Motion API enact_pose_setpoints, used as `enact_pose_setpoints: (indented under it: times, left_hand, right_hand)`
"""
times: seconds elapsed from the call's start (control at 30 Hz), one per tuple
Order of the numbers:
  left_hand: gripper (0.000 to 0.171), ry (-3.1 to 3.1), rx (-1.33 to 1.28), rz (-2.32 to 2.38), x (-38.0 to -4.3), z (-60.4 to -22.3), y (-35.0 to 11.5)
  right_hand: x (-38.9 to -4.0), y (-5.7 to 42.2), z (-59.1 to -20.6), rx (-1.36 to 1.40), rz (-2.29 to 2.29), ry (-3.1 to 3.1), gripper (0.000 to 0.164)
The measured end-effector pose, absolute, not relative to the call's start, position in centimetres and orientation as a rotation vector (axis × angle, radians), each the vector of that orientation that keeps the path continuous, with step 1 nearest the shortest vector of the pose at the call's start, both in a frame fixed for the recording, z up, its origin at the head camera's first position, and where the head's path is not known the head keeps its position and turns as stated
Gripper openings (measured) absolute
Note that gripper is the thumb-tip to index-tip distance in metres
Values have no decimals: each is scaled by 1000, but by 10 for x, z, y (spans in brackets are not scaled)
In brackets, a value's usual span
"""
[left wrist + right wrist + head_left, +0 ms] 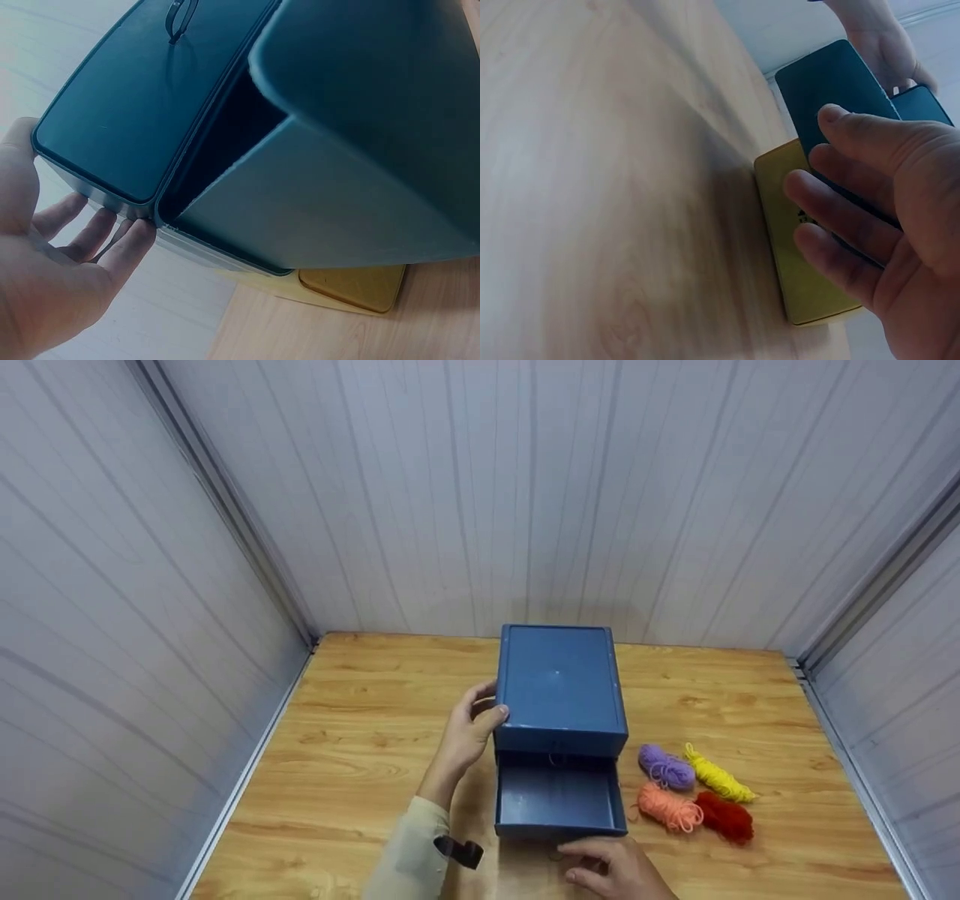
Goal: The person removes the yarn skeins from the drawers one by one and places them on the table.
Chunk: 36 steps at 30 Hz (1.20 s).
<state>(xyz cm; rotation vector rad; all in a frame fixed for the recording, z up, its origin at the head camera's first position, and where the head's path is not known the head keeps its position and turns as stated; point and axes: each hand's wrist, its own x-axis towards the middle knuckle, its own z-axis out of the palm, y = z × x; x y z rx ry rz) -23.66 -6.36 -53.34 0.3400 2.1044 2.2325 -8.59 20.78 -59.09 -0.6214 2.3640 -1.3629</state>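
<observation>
A blue drawer cabinet (559, 679) stands on the wooden table, its top drawer closed. The drawer below (556, 801) is pulled out and shows nothing inside. Under it, a yellow section (791, 247) appears in both wrist views. My left hand (471, 731) rests against the cabinet's left side, thumb at the top front corner, fingertips on the side wall. Low in front of the pulled-out drawer is my right hand (609, 866), its index fingertip beside the thin pull loop (555, 853). Its fingers are loosely bent, with the thumb apart from them.
Right of the cabinet lie several yarn skeins: purple (666, 767), yellow (718, 774), orange (670, 808) and dark red (724, 817). Pale panels (540, 495) wall the table at the back and both sides. A second loop (556, 755) hangs on the top drawer.
</observation>
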Motion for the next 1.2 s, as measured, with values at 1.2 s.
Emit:
enact_pose_setpoints:
  times: [1.2]
  left_hand:
    - [53,2139,350,2233,-236,-534,-62]
  right_hand:
    - [-93,179,-590,-416,-1470,2891,7]
